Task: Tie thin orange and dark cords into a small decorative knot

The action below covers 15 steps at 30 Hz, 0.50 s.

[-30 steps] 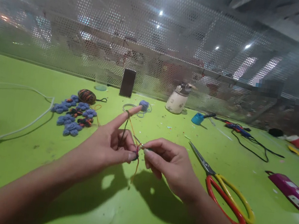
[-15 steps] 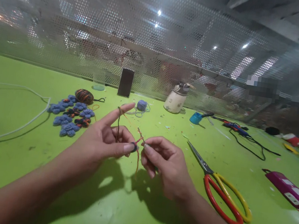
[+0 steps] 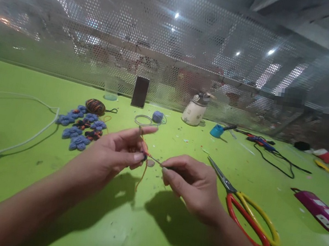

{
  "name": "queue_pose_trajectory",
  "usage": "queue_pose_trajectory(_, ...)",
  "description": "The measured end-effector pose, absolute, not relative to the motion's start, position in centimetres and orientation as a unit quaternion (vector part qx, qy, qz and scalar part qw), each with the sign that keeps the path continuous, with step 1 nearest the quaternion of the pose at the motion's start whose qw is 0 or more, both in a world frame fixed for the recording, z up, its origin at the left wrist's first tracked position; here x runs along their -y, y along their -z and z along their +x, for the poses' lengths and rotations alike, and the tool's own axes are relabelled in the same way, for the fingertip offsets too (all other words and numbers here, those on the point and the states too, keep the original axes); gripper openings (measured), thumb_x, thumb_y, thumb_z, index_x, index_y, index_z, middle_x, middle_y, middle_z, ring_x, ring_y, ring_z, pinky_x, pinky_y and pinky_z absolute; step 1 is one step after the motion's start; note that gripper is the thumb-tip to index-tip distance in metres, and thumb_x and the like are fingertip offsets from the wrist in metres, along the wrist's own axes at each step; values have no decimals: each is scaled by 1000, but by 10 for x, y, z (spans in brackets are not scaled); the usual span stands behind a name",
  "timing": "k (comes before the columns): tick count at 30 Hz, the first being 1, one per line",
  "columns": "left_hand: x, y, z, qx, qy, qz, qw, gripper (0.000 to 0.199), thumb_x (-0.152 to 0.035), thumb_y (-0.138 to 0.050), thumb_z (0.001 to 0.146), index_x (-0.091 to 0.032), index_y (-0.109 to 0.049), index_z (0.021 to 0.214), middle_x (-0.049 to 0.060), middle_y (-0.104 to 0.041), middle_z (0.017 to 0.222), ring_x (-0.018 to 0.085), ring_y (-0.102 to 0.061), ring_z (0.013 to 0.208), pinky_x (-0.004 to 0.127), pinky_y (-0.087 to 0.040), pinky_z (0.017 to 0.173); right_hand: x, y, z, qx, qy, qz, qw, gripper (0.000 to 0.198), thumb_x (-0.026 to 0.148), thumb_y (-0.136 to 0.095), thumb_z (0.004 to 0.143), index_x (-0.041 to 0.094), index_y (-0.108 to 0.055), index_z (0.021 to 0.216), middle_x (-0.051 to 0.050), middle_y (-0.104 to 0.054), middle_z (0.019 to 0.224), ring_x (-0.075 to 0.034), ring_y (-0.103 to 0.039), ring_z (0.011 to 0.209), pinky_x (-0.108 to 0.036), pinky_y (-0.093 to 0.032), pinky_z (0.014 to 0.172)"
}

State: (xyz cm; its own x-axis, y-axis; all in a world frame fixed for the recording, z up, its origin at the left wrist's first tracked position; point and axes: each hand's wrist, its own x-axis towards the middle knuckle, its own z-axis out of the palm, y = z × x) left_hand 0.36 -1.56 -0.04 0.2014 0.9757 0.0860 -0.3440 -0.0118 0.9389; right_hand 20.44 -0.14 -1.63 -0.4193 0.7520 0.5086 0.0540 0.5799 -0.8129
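Over the green tabletop, in the head view, the left hand pinches a small dark yarn piece between thumb and fingers, which partly hide it; yarn loops over its outstretched index finger. An orange strand dangles below. The right hand's fingers grip a thin hook, its tip at the piece. Scissors lie just beside the right forearm. Beyond the left hand sit yarn flowers and a multicoloured ball; farther back, a blue ball and a pale bottle.

Right fingers farther from left fingers; hook flatter.
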Motion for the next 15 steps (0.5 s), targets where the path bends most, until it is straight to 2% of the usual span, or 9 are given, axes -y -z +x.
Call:
queue_pose_trajectory(2,14,4,4,-356,-505,515,594,39,-10,-70,76,-22,-70,113,-1,-61,78,9,-54,72,21,-42,68,1,18,202,706,-470,-270,457,8,22,-65,84,15,-66,87,2,-59,58,-6,-46,44,-19,-35,39)
queue_pose_trajectory(4,14,6,3,-362,-483,547,580,40,-13,-69,78,-23,-68,117,-1,-60,77,10,-54,74,23,-41,70,-1,19,200,669,-529,-278,443,10,24,-66,84,15,-65,87,3,-57,57,-5,-42,41,-18,-33,38)
queue_pose_trajectory(7,16,6,4,-353,-471,562,581,68,-15,-69,78,-29,-45,140,-3,-59,74,10,-52,70,24,-41,68,-3,19,199,643,-569,-294,420,11,25,-66,84,15,-64,88,4,-56,57,-4,-42,42,-17,-33,39)
queue_pose_trajectory(10,17,6,7,-346,-470,567,582,93,-13,-71,76,-33,-19,151,-5,-59,72,11,-53,69,25,-42,67,-4,18,198,636,-592,-299,393,18,26,-66,85,17,-66,100,4,-56,58,-5,-43,43,-17,-34,40)
queue_pose_trajectory(12,17,7,9,-352,-470,573,572,98,-13,-71,75,-33,-13,151,-5,-59,71,11,-53,67,26,-42,66,-4,18,197,631,-607,-299,379,28,26,-65,85,18,-65,111,4,-56,59,-5,-43,44,-17,-34,40)
queue_pose_trajectory(15,17,8,13,-370,-470,581,553,95,-13,-70,75,-29,-16,151,-4,-60,71,12,-53,66,26,-42,64,-5,19,195,608,-625,-308,381,32,26,-66,83,18,-67,114,4,-55,57,-5,-41,43,-18,-32,40)
